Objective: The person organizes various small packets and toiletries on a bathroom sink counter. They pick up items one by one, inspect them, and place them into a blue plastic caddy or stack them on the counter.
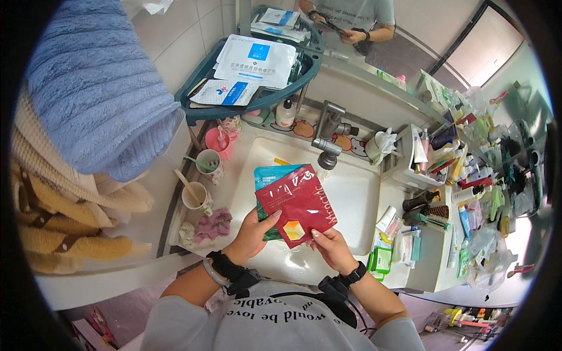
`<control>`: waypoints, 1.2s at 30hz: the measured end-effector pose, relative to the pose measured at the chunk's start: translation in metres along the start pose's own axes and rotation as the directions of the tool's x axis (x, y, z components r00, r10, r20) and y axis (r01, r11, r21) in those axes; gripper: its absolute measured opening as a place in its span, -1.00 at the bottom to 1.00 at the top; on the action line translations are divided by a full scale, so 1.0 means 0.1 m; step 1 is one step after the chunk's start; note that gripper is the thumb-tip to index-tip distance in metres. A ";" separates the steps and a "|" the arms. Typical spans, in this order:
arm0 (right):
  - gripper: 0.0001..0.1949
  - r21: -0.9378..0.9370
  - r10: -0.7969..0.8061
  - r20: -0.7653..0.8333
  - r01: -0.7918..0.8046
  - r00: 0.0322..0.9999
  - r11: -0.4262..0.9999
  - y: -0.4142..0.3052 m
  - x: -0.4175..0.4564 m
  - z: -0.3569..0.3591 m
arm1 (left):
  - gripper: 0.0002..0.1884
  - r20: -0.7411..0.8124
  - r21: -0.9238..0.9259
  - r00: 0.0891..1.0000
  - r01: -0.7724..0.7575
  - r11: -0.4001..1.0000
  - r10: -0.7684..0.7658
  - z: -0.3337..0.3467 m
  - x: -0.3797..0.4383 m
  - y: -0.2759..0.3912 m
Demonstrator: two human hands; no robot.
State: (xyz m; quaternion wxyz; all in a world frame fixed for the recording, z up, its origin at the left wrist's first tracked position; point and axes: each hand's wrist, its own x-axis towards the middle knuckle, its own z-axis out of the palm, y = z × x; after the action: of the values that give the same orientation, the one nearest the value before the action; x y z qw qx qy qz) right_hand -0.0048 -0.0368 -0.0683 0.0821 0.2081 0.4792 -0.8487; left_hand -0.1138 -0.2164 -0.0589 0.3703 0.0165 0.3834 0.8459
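Over the white sink basin (355, 210), my left hand (252, 234) and my right hand (331, 248) hold two sheet mask packets. The red packet (294, 197) lies across the front of the teal and green packet (263, 175), which shows at its top and left edge. My left hand grips both at the lower left, thumb on the red one. My right thumb and fingers pinch the red packet's lower right corner. The grey faucet (329, 145) stands just beyond the packets. A yellow item (282, 162) shows partly behind them.
Cups (196, 196), a pink mug (219, 142) and a purple cloth (214, 225) stand left of the basin. A dark green corner shelf (193, 112) holds white packets (259, 61). Right are a white organizer (404, 166), tubes (386, 219) and a hairbrush (434, 211). Towels (101, 87) hang at left.
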 end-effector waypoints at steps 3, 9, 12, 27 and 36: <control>-0.88 0.035 -0.017 -0.004 0.017 1.000 0.999 -0.07 -0.07 -0.16 | -0.67 0.010 0.013 1.000 0.015 1.000 -0.016 0.13 -0.02 0.01; -0.83 0.049 -0.092 -0.025 0.093 0.995 0.994 -0.21 -0.07 -0.17 | -0.67 -0.058 0.019 0.998 -0.022 1.000 0.023 0.26 0.01 -0.11; -0.81 0.067 0.044 0.065 -0.048 0.997 0.997 -0.16 0.01 -0.18 | -0.66 -0.167 -0.015 0.986 -0.028 0.999 0.025 0.24 0.07 -0.31; -0.56 -0.982 -0.008 -0.051 -0.052 0.999 -0.183 0.81 1.85 -1.49 | -0.70 -0.591 0.037 0.805 -0.020 0.999 0.038 -0.63 -0.48 -0.35; -0.56 -0.917 0.010 -0.243 -0.226 0.970 -0.330 1.02 2.30 -1.56 | -0.69 -0.633 -0.057 0.772 0.026 0.998 -0.056 -0.61 -0.57 -0.20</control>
State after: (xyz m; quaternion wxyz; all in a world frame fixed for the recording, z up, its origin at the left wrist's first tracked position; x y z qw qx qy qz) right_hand -0.1347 0.0553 -0.3181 0.2704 0.1590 0.9463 -0.0780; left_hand -0.0792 -0.2830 -0.1003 0.2383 -0.2860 0.4666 0.8023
